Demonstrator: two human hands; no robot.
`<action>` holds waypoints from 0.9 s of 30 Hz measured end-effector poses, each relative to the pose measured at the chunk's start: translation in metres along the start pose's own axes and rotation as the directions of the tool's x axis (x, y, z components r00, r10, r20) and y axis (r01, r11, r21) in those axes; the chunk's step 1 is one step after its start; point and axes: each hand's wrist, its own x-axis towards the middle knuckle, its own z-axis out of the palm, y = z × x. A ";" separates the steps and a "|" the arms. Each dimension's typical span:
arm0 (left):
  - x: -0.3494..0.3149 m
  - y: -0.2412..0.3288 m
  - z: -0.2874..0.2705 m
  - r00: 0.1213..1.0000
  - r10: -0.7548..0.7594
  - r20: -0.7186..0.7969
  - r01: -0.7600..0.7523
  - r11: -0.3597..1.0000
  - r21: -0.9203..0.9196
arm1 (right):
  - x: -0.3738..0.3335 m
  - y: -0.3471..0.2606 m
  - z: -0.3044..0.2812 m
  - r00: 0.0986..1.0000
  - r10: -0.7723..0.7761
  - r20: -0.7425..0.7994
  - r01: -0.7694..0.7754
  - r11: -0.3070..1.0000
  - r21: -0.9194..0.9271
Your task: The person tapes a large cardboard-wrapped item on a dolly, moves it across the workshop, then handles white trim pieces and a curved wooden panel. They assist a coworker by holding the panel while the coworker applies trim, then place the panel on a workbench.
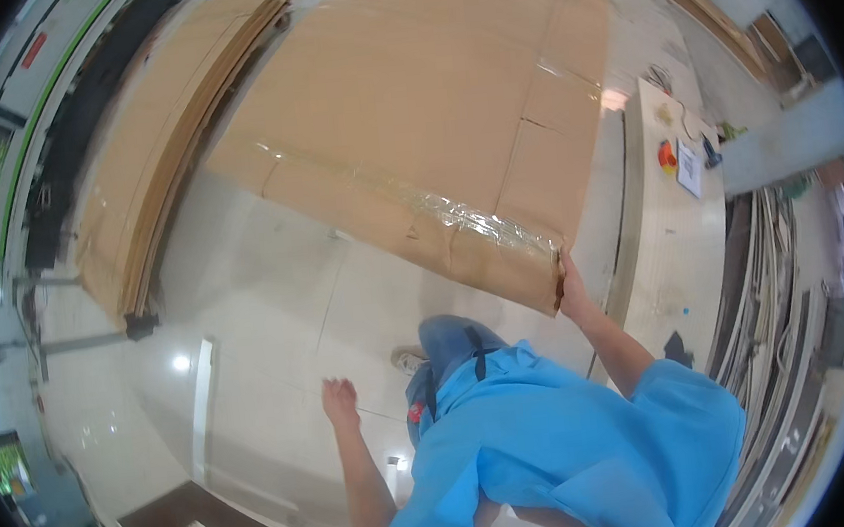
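A large flat brown cardboard sheet (406,84) stretches away in front of me, with shiny clear tape running across its near end and along its right side. My right hand (572,292) grips the near right corner, its fingers partly hidden by the cardboard edge. What lies under or inside the sheet is hidden. My left hand (341,399) hangs free over the pale tiled floor, well apart from the cardboard. Its fingers are loosely bent and slightly apart, and nothing shows in them.
A stack of long brown boards (165,135) rests on a metal stand at the left. To the right, a pale workbench (676,241) bears an orange-red tape roll (668,157), a paper sheet and a dark tool. Long strips (772,303) lean beyond it. A dark brown frame (178,516) lies lower left.
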 end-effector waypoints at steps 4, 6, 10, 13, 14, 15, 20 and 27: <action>0.088 0.148 0.100 0.951 0.101 0.291 -0.126 0.989 0.071 | -0.025 0.016 0.004 0.979 -0.173 -0.108 0.143 0.959 -0.243; 0.110 0.200 0.156 0.922 0.110 0.372 -0.213 0.945 0.249 | -0.032 0.027 0.004 0.943 -0.263 -0.203 0.141 0.870 -0.473; 0.156 0.268 0.258 0.933 0.011 0.359 -0.135 0.937 0.322 | -0.037 0.047 0.016 0.857 -0.328 -0.397 0.195 0.920 -0.339; 0.204 0.307 0.318 0.967 -0.054 0.249 -0.018 0.960 0.278 | -0.037 0.045 0.038 0.855 -0.296 -0.427 0.191 0.943 -0.272; 0.218 0.313 0.330 0.962 -0.075 0.264 0.022 0.980 0.199 | -0.037 0.042 0.045 0.841 -0.233 -0.488 0.113 0.959 -0.262; 0.232 0.321 0.334 0.963 -0.074 0.259 0.042 0.991 0.129 | -0.039 0.040 0.053 0.848 -0.222 -0.482 0.107 0.961 -0.255; 0.257 0.322 0.348 0.925 -0.138 0.355 0.088 0.984 0.154 | -0.046 0.022 0.056 0.901 -0.036 -0.433 -0.035 0.987 -0.155; 0.245 0.321 0.369 0.938 -0.176 0.300 0.150 0.983 0.105 | -0.035 0.035 0.041 0.877 -0.079 -0.474 0.061 0.997 -0.052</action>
